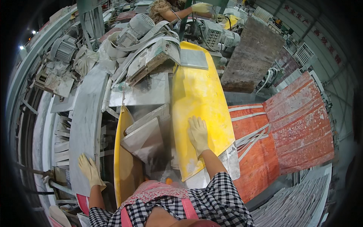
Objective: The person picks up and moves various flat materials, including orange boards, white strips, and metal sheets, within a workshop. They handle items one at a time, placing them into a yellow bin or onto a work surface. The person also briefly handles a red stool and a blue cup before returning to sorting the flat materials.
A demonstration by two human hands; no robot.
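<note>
In a pale rubber glove, my left hand [90,171] lies with its fingers stretched out on the edge of a long grey stone slab [87,113]. Gloved the same way, my right hand [197,134] rests flat on a bright yellow sheet [196,90] that covers a long surface. Neither hand grips anything. A grey rectangular tile [193,59] lies at the far end of the yellow sheet. Between my arms, grey stone pieces [143,138] lean at an angle beside an upright yellow panel [123,159].
Ahead left stand dusty electric motors [140,25] and a belt-draped machine housing [153,62]. Orange-red sheeting [255,155] and a large brown board [253,56] are at the right. Thin slabs [295,200] are stacked at lower right. Another person's gloved hand [201,7] shows at the top.
</note>
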